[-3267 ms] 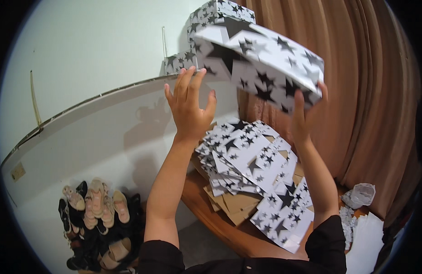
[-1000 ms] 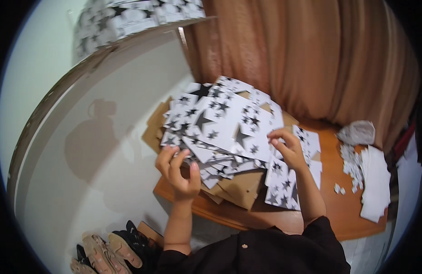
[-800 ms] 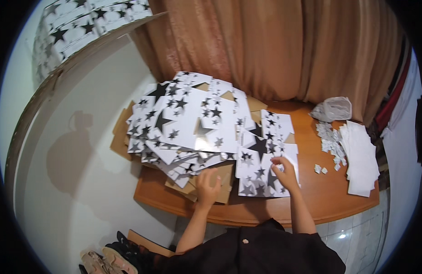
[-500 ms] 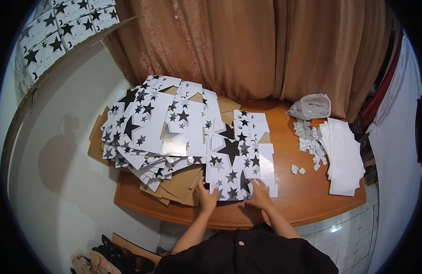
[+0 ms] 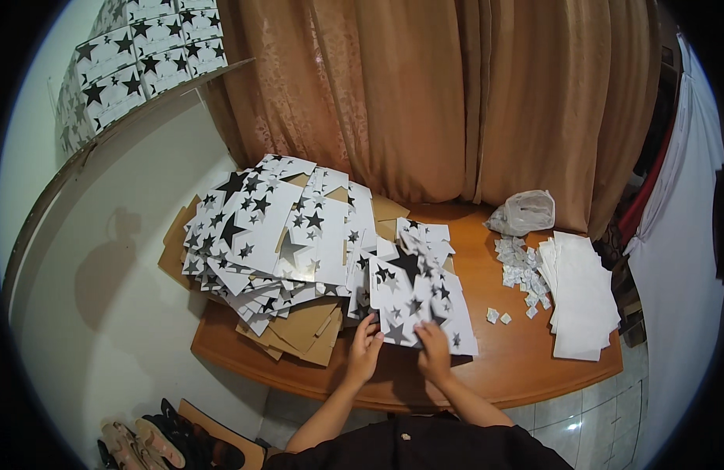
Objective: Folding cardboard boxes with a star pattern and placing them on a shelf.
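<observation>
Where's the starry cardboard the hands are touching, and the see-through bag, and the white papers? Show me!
Starry cardboard [image 5: 399, 299]: head view, middle of its printed face.
See-through bag [image 5: 528, 213]: head view, on its crumpled side.
White papers [image 5: 581, 299]: head view, middle of the top sheet.

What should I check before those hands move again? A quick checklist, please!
1. Left hand at the near left corner of the star-printed sheet: ok.
2. Right hand at that sheet's near edge: ok.
3. Sheet fully clear of the sheets beneath: cannot tell.
4. Big star-printed pile on the left squared up: not ok, edges jut unevenly.
5. White papers apart from the sheet: ok, off to the right.
6. Small white packets apart from it: ok.
</observation>
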### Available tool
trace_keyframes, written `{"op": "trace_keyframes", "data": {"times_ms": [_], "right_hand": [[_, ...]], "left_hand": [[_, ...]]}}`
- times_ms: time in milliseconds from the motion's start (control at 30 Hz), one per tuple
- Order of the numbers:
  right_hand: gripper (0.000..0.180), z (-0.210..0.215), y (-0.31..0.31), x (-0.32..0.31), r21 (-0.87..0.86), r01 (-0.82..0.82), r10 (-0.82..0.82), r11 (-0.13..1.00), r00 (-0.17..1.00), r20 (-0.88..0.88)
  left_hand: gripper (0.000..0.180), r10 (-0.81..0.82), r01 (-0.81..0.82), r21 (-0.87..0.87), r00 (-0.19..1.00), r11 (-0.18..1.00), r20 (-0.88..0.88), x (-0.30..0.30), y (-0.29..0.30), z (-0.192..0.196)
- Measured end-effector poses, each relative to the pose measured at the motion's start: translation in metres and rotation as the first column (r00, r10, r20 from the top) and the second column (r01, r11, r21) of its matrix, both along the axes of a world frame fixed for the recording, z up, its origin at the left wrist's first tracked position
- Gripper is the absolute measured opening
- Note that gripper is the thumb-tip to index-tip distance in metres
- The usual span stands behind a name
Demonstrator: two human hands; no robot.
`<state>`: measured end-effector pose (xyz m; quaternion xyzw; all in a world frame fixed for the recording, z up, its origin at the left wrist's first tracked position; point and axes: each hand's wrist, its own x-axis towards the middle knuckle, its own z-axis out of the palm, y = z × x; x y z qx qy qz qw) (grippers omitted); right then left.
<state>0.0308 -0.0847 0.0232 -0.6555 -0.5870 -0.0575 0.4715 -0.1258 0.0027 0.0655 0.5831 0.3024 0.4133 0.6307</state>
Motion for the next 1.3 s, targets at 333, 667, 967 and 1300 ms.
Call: {"op": "trace_keyframes", "data": {"times_ms": [333,667,967,1300], "right_hand": [[0.034,0.129,-0.095,0.027,0.399,0.350,0.002,0.848,0.750,-0.661],[0.035,0.148,-0.174,0.036,0.457,0.086,0.419,0.885,0.279,-0.864],[0.030,0.062,-0.137,0.118,0.198,0.026,0.195,0.980,0.077,-0.978],[0.076,0.094,-0.156,0.106,0.175,0.175,0.001,0.969,0.704,-0.711]], "left_hand": [[0.083,0.165,0.289,0.738,0.864,0.610,-0.475,-0.052,-0.020,0.030],[0.072,0.502,0.443,0.785,0.841,-0.432,-0.199,-0.070,-0.029,0.057],[0.023,0.121,0.334,0.881,0.943,-0.336,-0.311,-0.051,-0.022,0.136],[0.014,0.327,0.286,0.958,0.909,-0.038,-0.258,-0.004,-0.032,0.072]]}}
